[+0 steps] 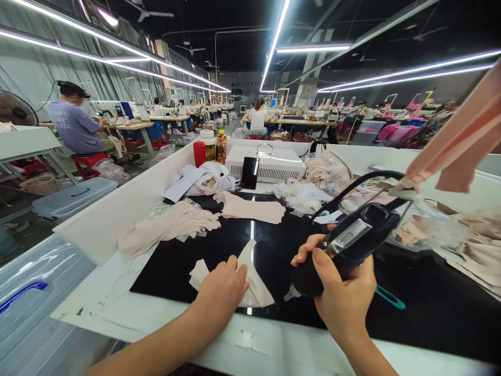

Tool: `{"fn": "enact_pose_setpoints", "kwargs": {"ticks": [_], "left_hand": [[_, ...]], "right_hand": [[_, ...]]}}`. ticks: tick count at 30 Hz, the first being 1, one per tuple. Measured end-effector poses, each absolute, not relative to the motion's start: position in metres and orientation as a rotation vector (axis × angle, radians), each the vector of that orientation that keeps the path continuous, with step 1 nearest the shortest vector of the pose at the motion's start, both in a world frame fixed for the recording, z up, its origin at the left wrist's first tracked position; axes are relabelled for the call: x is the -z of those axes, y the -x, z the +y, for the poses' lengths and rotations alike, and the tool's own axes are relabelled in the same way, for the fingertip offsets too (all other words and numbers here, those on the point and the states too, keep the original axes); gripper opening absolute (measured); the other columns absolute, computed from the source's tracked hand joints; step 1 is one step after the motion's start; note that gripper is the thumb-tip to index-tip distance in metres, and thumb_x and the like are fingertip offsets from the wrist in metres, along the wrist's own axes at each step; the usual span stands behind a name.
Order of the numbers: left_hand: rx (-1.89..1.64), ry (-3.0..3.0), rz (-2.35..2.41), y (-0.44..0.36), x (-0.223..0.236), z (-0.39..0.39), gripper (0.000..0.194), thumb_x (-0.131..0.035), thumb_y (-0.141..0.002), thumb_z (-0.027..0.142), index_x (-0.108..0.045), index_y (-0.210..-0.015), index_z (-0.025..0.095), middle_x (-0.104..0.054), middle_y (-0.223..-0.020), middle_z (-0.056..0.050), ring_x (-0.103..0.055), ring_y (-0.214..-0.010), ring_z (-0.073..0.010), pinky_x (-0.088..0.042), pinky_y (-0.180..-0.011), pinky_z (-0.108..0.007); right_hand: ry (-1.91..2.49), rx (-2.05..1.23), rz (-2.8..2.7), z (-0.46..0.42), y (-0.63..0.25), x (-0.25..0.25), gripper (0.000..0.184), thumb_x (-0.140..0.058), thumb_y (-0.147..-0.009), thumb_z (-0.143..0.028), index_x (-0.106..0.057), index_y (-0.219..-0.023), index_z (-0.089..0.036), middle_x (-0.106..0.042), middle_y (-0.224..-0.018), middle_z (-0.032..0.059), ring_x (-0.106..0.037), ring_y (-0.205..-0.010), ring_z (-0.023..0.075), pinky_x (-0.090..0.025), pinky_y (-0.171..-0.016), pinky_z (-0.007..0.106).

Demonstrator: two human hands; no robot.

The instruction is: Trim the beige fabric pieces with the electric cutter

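My left hand (225, 282) presses down on a cream fabric piece (254, 284), its fingers curled together over the folded cloth. The piece lies on a glossy black board (168, 271), one pointed corner up and another edge showing left of the hand. In my right hand (344, 292) is a black corded hand tool (352, 240) with a silver lever and a pointed metal tip. The tip hangs close to the board, just right of the fabric. A pink cloth strip (462, 136) is tied at the tool's cord end.
Stacked fabric pieces (168, 224) and another fabric bundle (252, 208) lie behind the left hand. A teal-handled tool (391, 297) rests at right. Toward the back are a phone (249, 172), a white box (266, 162), bottles and bagged fabric (324, 172). Co-workers sit at sewing tables beyond.
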State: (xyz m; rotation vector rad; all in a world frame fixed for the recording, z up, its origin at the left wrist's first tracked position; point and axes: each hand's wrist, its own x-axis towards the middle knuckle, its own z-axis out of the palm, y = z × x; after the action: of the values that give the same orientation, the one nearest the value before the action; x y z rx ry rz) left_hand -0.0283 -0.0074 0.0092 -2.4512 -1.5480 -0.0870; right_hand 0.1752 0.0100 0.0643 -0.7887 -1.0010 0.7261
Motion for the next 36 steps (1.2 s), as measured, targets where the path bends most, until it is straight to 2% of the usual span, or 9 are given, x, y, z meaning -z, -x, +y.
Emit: {"fn": "enact_pose_setpoints", "kwargs": {"ticks": [5, 7, 9, 15, 19, 24, 29, 36], "left_hand": [[0.097, 2.485, -1.577, 0.034, -0.022, -0.012, 0.004, -0.068, -0.108, 0.02, -0.068, -0.11, 0.017, -0.068, -0.1, -0.005, -0.067, -0.072, -0.0188, -0.047, -0.061, -0.027], [0.137, 2.435, -1.568, 0.036, -0.025, -0.014, 0.003, -0.066, -0.108, 0.019, -0.068, -0.11, 0.017, -0.068, -0.099, -0.004, -0.065, -0.072, -0.0194, -0.043, -0.056, -0.027], [0.187, 2.369, -1.497, 0.036, -0.028, -0.017, 0.006, -0.062, -0.109, 0.018, -0.068, -0.108, 0.018, -0.068, -0.095, -0.004, -0.065, -0.075, -0.0212, -0.044, -0.056, -0.029], [0.451, 2.675, -1.063, 0.031, -0.029, -0.026, 0.023, -0.05, -0.106, 0.001, -0.066, -0.101, 0.017, -0.069, -0.095, -0.005, -0.066, -0.083, -0.0208, -0.058, -0.074, -0.032], [0.52, 2.915, -0.861, 0.026, -0.023, -0.028, 0.023, -0.048, -0.11, 0.004, -0.067, -0.106, 0.014, -0.07, -0.097, -0.005, -0.069, -0.088, -0.0193, -0.061, -0.083, -0.03], [0.574, 2.889, -0.723, 0.025, -0.014, -0.022, 0.027, -0.046, -0.112, 0.003, -0.071, -0.113, 0.011, -0.075, -0.106, -0.009, -0.072, -0.099, -0.0183, -0.062, -0.095, -0.029], [0.574, 2.888, -0.742, 0.03, -0.01, -0.017, 0.026, -0.048, -0.113, 0.008, -0.071, -0.125, 0.007, -0.078, -0.111, -0.012, -0.075, -0.107, -0.0205, -0.062, -0.1, -0.031], [0.635, 2.908, -0.851, 0.039, -0.006, -0.019, 0.025, -0.053, -0.114, 0.014, -0.07, -0.132, 0.011, -0.078, -0.127, -0.013, -0.073, -0.123, -0.0224, -0.064, -0.108, -0.035]], "right_hand": [[0.732, -0.75, -1.019, 0.006, -0.17, -0.063, 0.044, -0.09, -0.09, -0.033, -0.061, -0.123, -0.028, -0.072, -0.086, -0.0051, -0.069, -0.063, 0.0152, -0.063, -0.063, 0.033], [0.716, -0.755, -1.031, 0.006, -0.167, -0.062, 0.043, -0.088, -0.091, -0.031, -0.061, -0.124, -0.029, -0.072, -0.088, -0.0052, -0.069, -0.064, 0.0149, -0.062, -0.064, 0.033], [0.71, -0.756, -1.042, 0.005, -0.164, -0.061, 0.042, -0.087, -0.091, -0.03, -0.06, -0.124, -0.029, -0.071, -0.087, -0.0053, -0.069, -0.063, 0.0147, -0.061, -0.062, 0.032], [0.694, -0.756, -1.027, 0.003, -0.156, -0.058, 0.043, -0.086, -0.089, -0.024, -0.059, -0.123, -0.03, -0.072, -0.087, -0.0056, -0.069, -0.062, 0.0145, -0.063, -0.061, 0.032], [0.679, -0.769, -1.018, 0.002, -0.155, -0.057, 0.042, -0.085, -0.09, -0.021, -0.06, -0.123, -0.03, -0.073, -0.087, -0.0061, -0.07, -0.064, 0.0143, -0.064, -0.063, 0.032], [0.683, -0.765, -1.008, 0.001, -0.154, -0.058, 0.038, -0.085, -0.089, -0.021, -0.061, -0.118, -0.028, -0.073, -0.087, -0.005, -0.07, -0.062, 0.0149, -0.063, -0.06, 0.032], [0.679, -0.763, -1.006, 0.0, -0.154, -0.058, 0.04, -0.089, -0.09, -0.03, -0.061, -0.119, -0.029, -0.073, -0.087, -0.0041, -0.069, -0.061, 0.0153, -0.063, -0.058, 0.031], [0.65, -0.779, -1.011, -0.002, -0.155, -0.061, 0.047, -0.092, -0.091, -0.037, -0.061, -0.125, -0.029, -0.073, -0.087, -0.0041, -0.069, -0.06, 0.0147, -0.063, -0.057, 0.03]]}}
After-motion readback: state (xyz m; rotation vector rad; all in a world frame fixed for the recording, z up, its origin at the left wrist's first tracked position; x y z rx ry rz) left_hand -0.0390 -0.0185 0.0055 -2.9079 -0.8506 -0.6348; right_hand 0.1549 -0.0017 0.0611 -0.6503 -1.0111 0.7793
